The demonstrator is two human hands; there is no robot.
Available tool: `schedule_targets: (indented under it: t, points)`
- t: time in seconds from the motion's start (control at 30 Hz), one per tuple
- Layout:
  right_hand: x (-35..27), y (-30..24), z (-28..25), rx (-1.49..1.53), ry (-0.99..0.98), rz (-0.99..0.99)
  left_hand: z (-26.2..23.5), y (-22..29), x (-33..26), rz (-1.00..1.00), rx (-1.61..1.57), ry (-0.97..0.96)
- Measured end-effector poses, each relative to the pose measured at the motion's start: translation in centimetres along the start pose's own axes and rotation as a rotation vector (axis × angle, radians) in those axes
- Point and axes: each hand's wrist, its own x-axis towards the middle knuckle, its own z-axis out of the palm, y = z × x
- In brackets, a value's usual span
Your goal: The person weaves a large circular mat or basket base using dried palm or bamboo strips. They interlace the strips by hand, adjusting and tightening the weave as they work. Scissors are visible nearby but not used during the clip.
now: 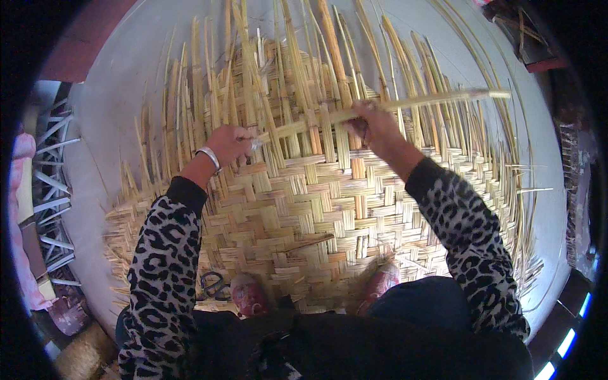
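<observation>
My left hand point(231, 144), a bracelet on its wrist, is closed at the left end of a long flat reed strip point(437, 99). Further along the same strip, my right hand point(378, 128) has its fingers wrapped round it. The strip lies crosswise, rising a little to the right, over upright loose reeds. Below both hands spreads a woven reed mat point(310, 218), its pale strips crossing over and under. Unwoven reed ends point(329, 50) fan out from its far side. Some fingertips are hidden behind the strip or blurred.
My pink shoes point(248, 295) stand on the mat's near part. Dark-handled scissors point(214, 286) lie beside the left shoe. A loose reed piece point(308, 243) rests on the weave. White metal framework point(56, 183) stands at the left, and grey floor point(101, 126) surrounds the mat.
</observation>
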Motion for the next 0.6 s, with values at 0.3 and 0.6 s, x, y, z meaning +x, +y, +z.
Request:
schedule_targets:
  t: [0.3, 0.6]
  points:
    - [-5.8, 1.3, -5.7, 0.236, 0.192, -0.043, 1.7, -1.8, 1.3, 0.133, 0.722, -0.047]
    - [-5.2, 1.9, -9.1, 0.506, 0.286, -0.122, 2.6, -2.7, 0.5, 0.196, 0.716, 0.097]
